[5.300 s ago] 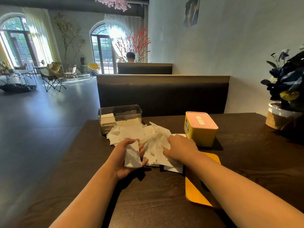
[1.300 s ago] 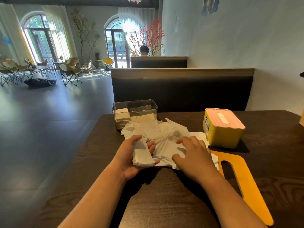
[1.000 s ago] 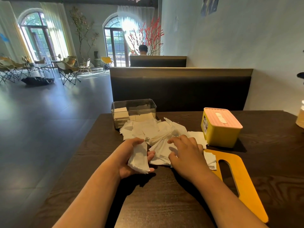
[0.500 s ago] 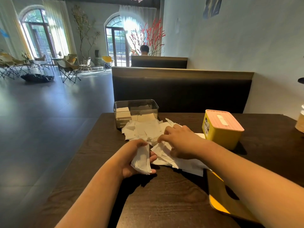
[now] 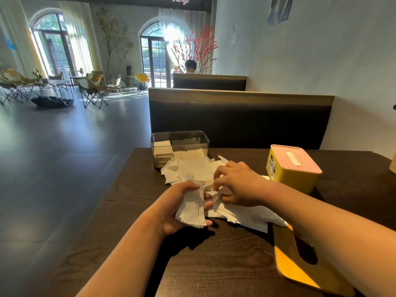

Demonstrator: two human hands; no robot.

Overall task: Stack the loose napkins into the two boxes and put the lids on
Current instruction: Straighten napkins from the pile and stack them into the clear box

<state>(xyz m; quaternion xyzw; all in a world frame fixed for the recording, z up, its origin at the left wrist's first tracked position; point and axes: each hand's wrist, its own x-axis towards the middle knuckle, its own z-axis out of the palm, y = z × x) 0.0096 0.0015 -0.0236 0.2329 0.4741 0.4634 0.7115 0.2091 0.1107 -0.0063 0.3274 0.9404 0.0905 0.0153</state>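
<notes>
The right hand lay flat with spread fingers on the loose napkins a second ago. It has since slid toward the left hand, and its fingers are now curled in, pinching at a napkin edge just beside the bundle. The left hand has not let go: thumb and fingers stay wrapped around a small stack of napkins, held just above the table near its middle.

So this looks like gathering, one more sheet about to join the held stack, and nothing has gone into a box in this stretch. The heap is spread between the hands and the clear plastic box at the table's far left corner, which stands open and partly filled. The yellow box toward the far right already wears its pink lid. A yellow slotted lid lies by the near right edge, partly under the right forearm. I judge the task well short of done.
</notes>
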